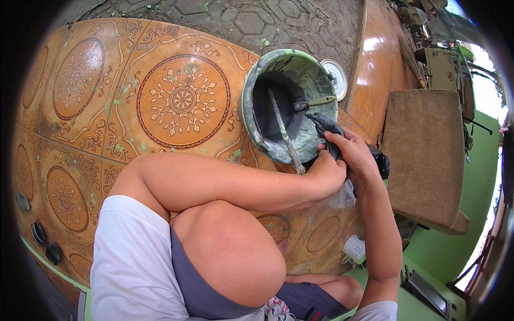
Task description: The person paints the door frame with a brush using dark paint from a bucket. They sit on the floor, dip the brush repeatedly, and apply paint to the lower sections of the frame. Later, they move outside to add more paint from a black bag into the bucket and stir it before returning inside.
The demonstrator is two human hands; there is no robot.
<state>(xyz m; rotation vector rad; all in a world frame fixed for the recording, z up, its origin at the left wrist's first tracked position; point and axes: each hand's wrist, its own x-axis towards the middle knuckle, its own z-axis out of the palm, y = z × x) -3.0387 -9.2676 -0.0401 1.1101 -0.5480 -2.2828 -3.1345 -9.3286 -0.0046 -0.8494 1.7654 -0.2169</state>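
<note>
A black plastic bag (325,124) is pinched by both hands beside the bucket's near right rim. My left hand (327,172) closes on its lower part; my right hand (353,154) grips it higher up, thumb and fingers together. The bag's twisted end reaches over the rim, while more black plastic shows behind my right wrist. Inside the pale green bucket (251,125), its walls smeared grey, lies dark grey paint-like stuff. A stick (282,124) leans in it, its near end over the rim. A paintbrush (316,102) with a light handle rests near the right wall.
A round white lid (337,80) lies behind the bucket. To the right stands a brown padded block (423,155). Clear plastic (341,197) hangs below my hands, and a white perforated container (354,249) sits nearer. Dark footwear (38,233) lies on the patterned tiles (184,99) at far left.
</note>
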